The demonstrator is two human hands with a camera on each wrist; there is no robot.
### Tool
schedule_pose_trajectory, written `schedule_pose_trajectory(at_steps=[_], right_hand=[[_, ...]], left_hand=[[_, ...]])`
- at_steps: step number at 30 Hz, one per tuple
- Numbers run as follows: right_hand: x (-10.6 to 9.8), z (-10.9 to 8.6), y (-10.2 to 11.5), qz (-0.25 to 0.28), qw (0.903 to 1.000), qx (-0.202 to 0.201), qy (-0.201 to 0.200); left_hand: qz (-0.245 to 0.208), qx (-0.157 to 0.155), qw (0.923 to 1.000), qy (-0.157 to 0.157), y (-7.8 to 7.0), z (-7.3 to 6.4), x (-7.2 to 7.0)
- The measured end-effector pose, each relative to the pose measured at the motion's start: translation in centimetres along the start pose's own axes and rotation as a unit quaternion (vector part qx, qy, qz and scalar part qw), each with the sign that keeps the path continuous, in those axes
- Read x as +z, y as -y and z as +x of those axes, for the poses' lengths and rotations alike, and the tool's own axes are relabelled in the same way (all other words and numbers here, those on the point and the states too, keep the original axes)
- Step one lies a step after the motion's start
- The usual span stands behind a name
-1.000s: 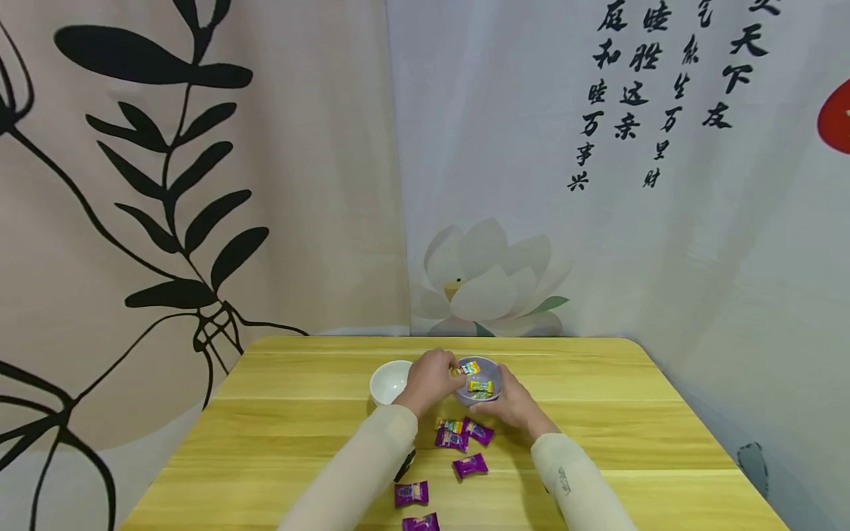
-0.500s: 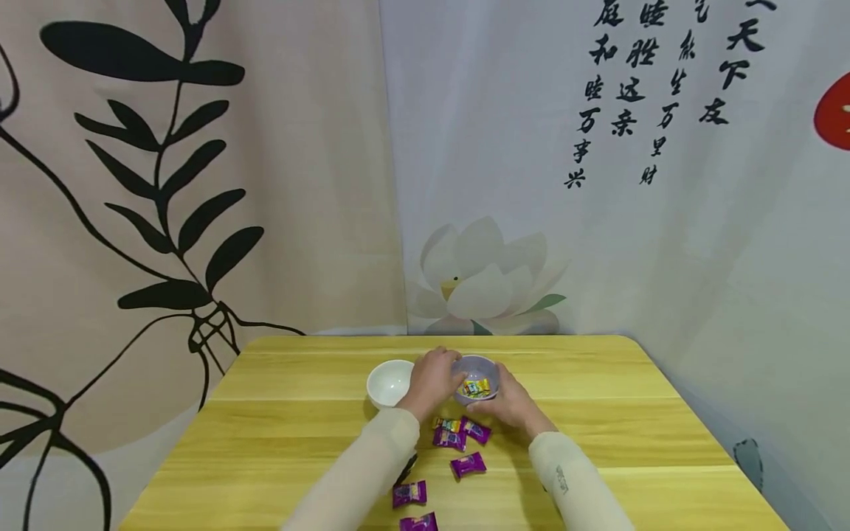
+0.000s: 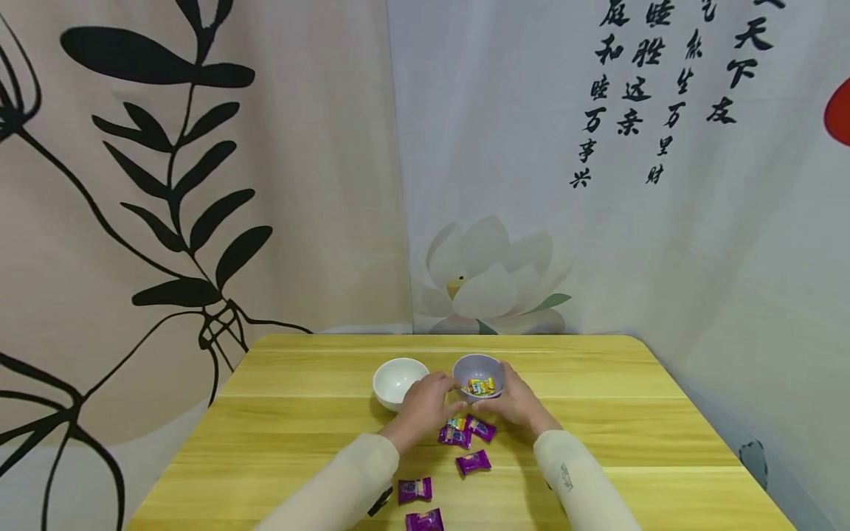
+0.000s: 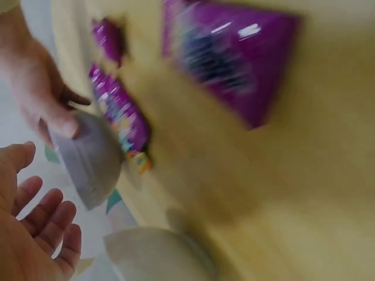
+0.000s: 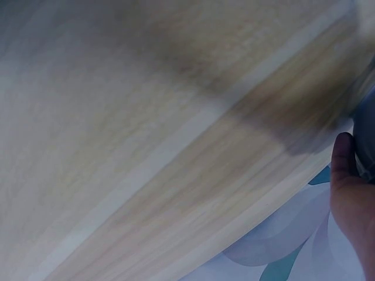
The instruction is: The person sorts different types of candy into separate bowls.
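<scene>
My right hand (image 3: 521, 402) holds the lilac bowl (image 3: 470, 363) by its right side, thumb at the near side. Yellow-wrapped candies (image 3: 481, 386) lie inside the bowl. Just left of it is my left hand (image 3: 425, 405), which holds nothing; in the left wrist view its fingers (image 4: 50, 211) are loosely bent and apart from the lilac bowl (image 4: 91, 161). Behind that hand stands a white bowl (image 3: 397, 377), its inside bare where visible. Purple-wrapped candies (image 3: 454, 437) and a yellow-wrapped one (image 3: 457, 422) lie on the table in front of the lilac bowl.
More purple-wrapped candies lie nearer the front: one (image 3: 473, 462) between the forearms, another (image 3: 415, 490) beside the left sleeve, a third (image 3: 425, 521) at the frame's bottom. The wooden table (image 3: 631, 428) ends at a printed curtain (image 3: 332, 184) behind.
The yellow-wrapped candy pinched by my left hand a second ago is now out of that hand. The left hand has drawn back from the lilac bowl; the right hand keeps its hold.
</scene>
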State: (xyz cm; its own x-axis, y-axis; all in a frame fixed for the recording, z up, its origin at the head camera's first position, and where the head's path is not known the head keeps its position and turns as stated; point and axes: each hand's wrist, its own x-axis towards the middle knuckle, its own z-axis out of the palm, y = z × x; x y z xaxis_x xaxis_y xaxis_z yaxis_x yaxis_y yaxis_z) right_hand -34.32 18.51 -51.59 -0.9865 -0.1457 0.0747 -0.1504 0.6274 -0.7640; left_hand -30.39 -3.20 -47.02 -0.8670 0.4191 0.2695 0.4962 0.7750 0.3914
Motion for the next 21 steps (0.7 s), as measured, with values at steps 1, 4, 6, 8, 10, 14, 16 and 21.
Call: schedule_pose_trajectory(at_steps=[1,4,6,8,10,14,16,21], right_hand=[[0.0,0.0,0.0,-0.001,1.0000,0.002,0.000],[0.1,0.0,0.1,-0.003,1.0000,0.009,0.000],[0.2,0.0,0.1,0.001,0.9999,0.012,0.001],[0.2,0.1,0.1,0.005,0.9999,0.014,0.000],[0.2,0.1,0.0,0.005,0.9999,0.015,-0.001],[0.1,0.1,-0.1,0.002,0.9998,0.020,0.000],[0.1,0.1,-0.1,0.005,0.9997,0.024,0.001],[0.2,0.1,-0.1,0.014,0.9997,0.020,0.001]], left_hand=[[0.001,0.007,1.0000,0.004,0.2,-0.5,0.2],[0.007,0.025,0.9995,0.016,0.8,-1.8,0.7],[0.016,0.038,0.9990,0.019,1.3,-2.5,1.1],[0.028,0.048,0.9982,0.021,1.7,-3.0,1.4],[0.039,0.057,0.9973,0.024,2.0,-3.3,1.7],[0.058,0.068,0.9953,0.037,2.4,-3.3,2.1],[0.062,0.068,0.9948,0.044,2.6,-3.1,2.4],[0.078,0.076,0.9931,0.044,2.9,-2.7,3.3]])
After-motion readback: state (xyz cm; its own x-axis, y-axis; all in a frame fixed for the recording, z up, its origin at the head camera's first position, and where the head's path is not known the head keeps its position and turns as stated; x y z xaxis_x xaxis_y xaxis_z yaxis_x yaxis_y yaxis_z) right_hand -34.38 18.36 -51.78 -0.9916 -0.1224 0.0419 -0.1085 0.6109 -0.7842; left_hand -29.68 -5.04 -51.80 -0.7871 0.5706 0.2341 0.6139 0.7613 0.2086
